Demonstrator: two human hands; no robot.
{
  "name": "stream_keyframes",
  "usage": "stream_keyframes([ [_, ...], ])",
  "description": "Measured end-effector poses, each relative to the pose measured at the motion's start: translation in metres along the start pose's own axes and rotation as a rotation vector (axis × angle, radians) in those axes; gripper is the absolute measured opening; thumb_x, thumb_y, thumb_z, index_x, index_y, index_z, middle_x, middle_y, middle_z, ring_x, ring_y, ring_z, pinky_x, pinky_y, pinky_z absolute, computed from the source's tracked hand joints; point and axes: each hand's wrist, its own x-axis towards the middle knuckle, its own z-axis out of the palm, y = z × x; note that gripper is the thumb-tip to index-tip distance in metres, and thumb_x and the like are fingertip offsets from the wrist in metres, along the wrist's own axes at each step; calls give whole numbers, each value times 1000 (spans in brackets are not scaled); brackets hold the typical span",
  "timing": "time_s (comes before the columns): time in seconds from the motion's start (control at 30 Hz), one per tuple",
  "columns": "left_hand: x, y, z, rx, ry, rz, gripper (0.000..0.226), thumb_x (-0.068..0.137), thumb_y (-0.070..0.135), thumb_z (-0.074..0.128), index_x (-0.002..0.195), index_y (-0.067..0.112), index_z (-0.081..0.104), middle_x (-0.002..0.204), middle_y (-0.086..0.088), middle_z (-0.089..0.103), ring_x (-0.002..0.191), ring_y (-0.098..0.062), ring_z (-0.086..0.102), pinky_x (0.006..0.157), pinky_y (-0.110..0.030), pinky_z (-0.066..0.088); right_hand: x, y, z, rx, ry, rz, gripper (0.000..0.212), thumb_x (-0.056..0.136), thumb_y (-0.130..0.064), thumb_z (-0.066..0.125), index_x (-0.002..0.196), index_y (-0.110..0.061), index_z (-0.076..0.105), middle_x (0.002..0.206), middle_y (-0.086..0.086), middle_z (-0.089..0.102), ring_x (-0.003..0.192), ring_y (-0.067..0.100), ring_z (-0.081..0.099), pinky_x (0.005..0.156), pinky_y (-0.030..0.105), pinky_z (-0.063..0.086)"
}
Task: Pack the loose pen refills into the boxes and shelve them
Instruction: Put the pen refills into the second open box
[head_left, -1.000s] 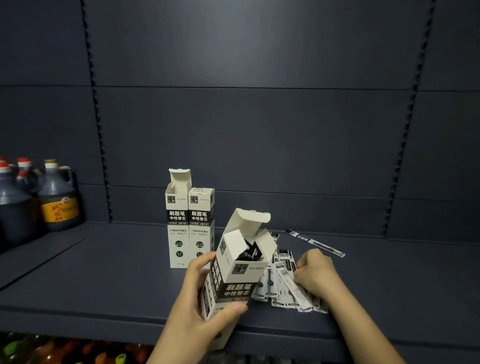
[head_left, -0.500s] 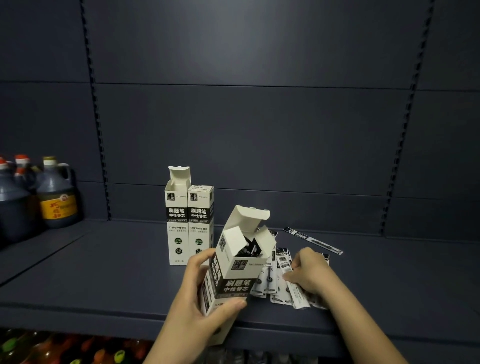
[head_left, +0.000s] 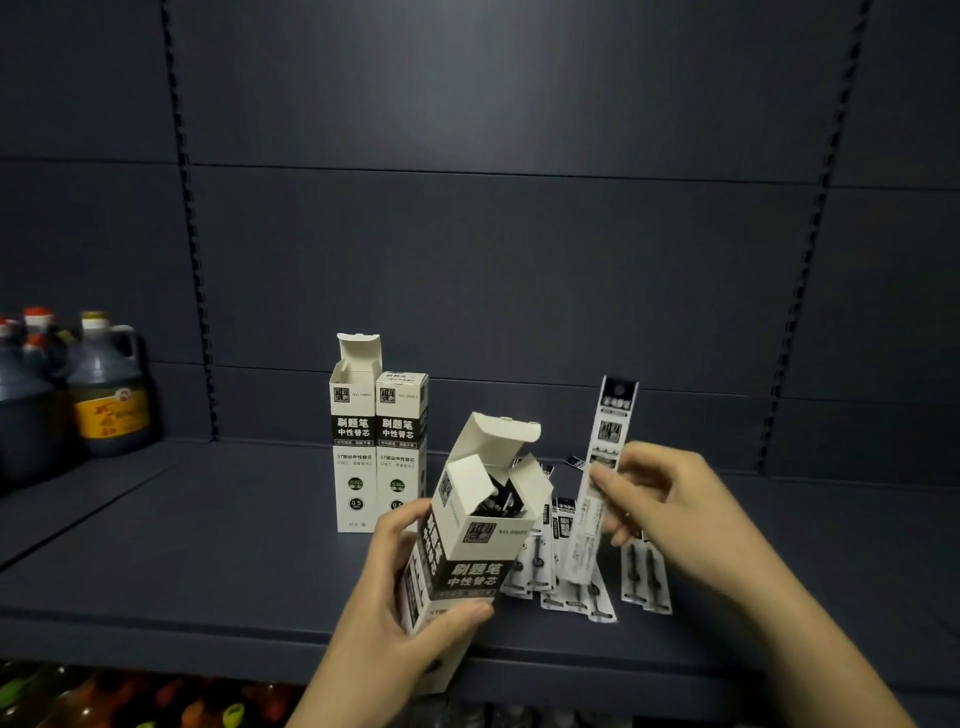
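Left hand (head_left: 410, 587) grips tilted open box (head_left: 470, 540); right hand (head_left: 660, 504) pinches one refill packet (head_left: 597, 483) upright, just right of the box mouth.

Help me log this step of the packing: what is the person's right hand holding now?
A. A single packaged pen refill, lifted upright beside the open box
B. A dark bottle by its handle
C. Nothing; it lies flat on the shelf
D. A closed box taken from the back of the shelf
A: the right hand pinches one packaged refill upright, just right of the open box held by the left hand.
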Motion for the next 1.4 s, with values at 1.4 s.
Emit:
stream_keyframes([
  [1.4,4,-1,2,6,-32,49,73,61,37,84,121,55,46,122,18,66,114,-9,66,97,-32,51,-33,-62,23,29,-33,-435,12,86,-32,69,97,-37,67,76,5,68,65,18,58,71,37,53],
])
